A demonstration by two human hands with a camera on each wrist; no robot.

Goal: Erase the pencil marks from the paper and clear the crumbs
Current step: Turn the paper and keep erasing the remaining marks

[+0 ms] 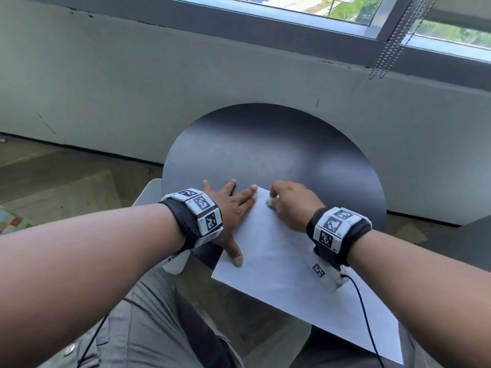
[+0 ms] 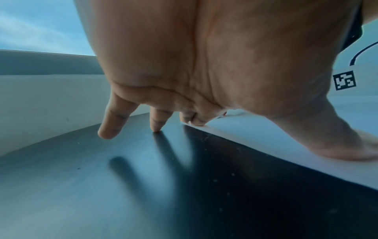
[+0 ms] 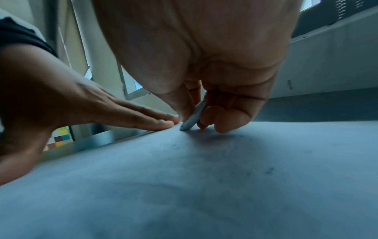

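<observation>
A white sheet of paper (image 1: 287, 261) lies slanted on the round black table (image 1: 265, 144), its near corner hanging over the table's edge. My left hand (image 1: 233, 208) lies flat with straight, spread fingers on the paper's left edge and the table. My right hand (image 1: 289, 200) pinches a small white eraser (image 1: 269, 202) and sets its tip on the paper near the far corner. In the right wrist view the eraser (image 3: 193, 117) touches the paper (image 3: 204, 186) beside the left hand (image 3: 122, 113). Faint grey smudges and small dark crumbs (image 3: 270, 170) dot the sheet.
A pale low wall (image 1: 132, 88) under a window runs close behind the table. Bead chains (image 1: 393, 43) hang at the upper right. A thin black cable (image 1: 366, 314) trails from my right wrist over the paper. My grey-trousered legs (image 1: 148, 328) are under the table's near edge.
</observation>
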